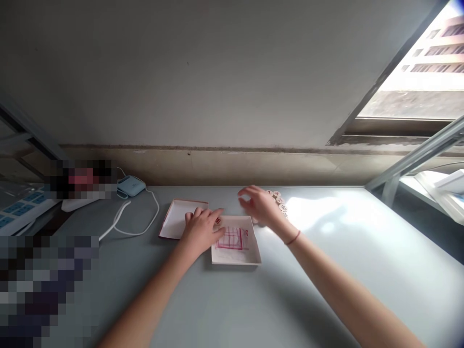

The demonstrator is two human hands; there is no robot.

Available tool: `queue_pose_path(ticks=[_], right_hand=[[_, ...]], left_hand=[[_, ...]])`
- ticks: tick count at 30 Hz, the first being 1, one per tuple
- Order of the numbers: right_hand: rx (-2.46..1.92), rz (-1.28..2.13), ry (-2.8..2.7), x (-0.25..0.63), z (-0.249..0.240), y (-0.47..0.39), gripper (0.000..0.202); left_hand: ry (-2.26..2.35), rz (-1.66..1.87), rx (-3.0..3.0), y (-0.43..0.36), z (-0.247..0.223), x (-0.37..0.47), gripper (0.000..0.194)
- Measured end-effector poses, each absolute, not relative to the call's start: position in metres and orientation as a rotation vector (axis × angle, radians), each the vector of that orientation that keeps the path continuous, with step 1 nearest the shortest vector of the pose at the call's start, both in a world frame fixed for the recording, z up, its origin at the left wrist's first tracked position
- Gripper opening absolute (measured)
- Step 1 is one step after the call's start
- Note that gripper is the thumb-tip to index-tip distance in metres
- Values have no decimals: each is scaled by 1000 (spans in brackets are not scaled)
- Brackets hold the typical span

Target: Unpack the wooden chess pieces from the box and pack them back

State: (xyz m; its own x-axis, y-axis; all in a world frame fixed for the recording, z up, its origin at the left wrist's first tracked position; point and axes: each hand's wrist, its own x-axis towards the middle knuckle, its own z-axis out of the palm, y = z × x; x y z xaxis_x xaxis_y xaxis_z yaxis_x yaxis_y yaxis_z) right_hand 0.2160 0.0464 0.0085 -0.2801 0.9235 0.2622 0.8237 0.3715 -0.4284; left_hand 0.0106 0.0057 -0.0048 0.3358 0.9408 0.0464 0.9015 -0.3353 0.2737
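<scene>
Round wooden Chinese chess pieces point(282, 208) with red characters lie in a cluster behind my right wrist, partly hidden by it. My right hand point(259, 204) is raised over the back right of a shallow white box tray point(235, 258). Its fingers are curved, with a gap between thumb and fingertips and nothing visible between them. Inside the tray is a paper sheet with a red-line grid point(229, 239). My left hand point(203, 227) lies across the tray's left edge with fingers spread. One chess piece point(218, 220) shows between its thumb and index finger, in the tray's corner.
A second shallow white box part point(177, 217) with a reddish rim lies left of the tray, partly under my left hand. A light blue device point(131, 186) and white cable point(155, 212) are farther left, near a power strip point(25, 209). Sunlight brightens the right tabletop point(326, 227).
</scene>
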Motion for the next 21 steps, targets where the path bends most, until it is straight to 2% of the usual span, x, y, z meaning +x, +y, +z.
queue_pose_path(ticks=[2, 4, 8, 13, 15, 17, 19, 21], right_hand=[[-1930, 179, -2073, 234, 16, 69, 31], [-2170, 209, -2081, 246, 21, 90, 33], [-2266, 340, -2176, 255, 18, 112, 24], [-2242, 379, -2235, 257, 16, 118, 20], [-2219, 374, -2227, 256, 23, 115, 22], [-2126, 424, -2177, 252, 32, 105, 27], [-1904, 615, -2070, 242, 41, 85, 32], [-1596, 904, -1973, 228, 47, 59, 35]], left_hand=[[1714, 328, 2418, 5, -7, 14, 38], [1740, 345, 2422, 5, -9, 16, 31], [1774, 373, 2417, 0, -9, 19, 24], [1791, 376, 2420, -8, -11, 19, 24], [1805, 420, 2416, -9, -12, 18, 32], [1786, 542, 2426, -8, -12, 17, 48], [1669, 743, 2454, -6, -11, 17, 57], [1477, 946, 2458, -5, -9, 18, 52]])
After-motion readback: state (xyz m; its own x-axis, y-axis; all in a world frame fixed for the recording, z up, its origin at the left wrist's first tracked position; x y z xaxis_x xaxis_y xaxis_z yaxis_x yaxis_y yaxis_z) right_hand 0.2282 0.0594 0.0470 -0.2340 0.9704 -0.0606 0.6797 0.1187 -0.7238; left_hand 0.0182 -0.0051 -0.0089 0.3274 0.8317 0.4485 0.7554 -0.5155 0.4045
